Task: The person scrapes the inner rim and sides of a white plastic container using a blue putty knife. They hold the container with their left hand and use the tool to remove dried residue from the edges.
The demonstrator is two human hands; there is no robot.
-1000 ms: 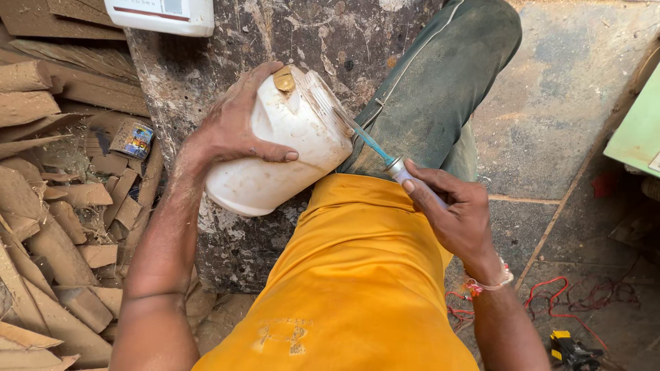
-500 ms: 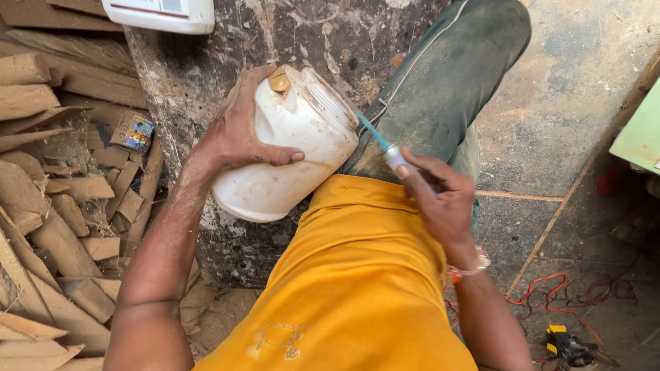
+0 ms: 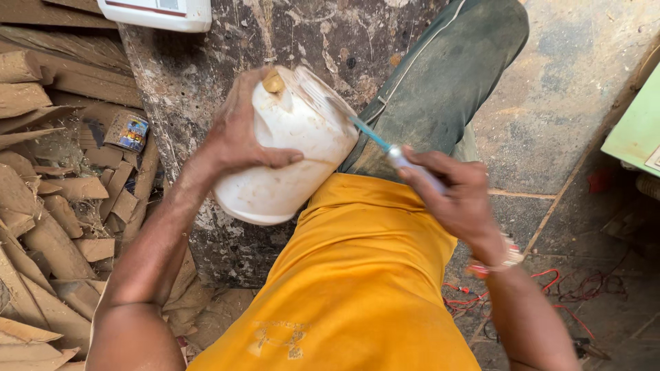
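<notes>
Both hands busy: left hand (image 3: pixel 237 141) fingers grip white jug (image 3: pixel 292 148); right hand (image 3: pixel 454 199) fingers pinch screwdriver (image 3: pixel 392 152).

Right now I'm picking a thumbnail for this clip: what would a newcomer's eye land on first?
The dirty white plastic jug at centre, tilted and gripped by the left hand. Next, the right hand beside it, pointing a thin teal-shafted tool at the jug's side. Then the bright yellow shirt filling the foreground, with wood offcuts at left.

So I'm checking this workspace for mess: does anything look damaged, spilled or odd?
No spill shows. The white jug in the left hand is grimy and tilted; the right hand aims a thin tool at it. Wood offcuts lie heaped nearby.
</notes>
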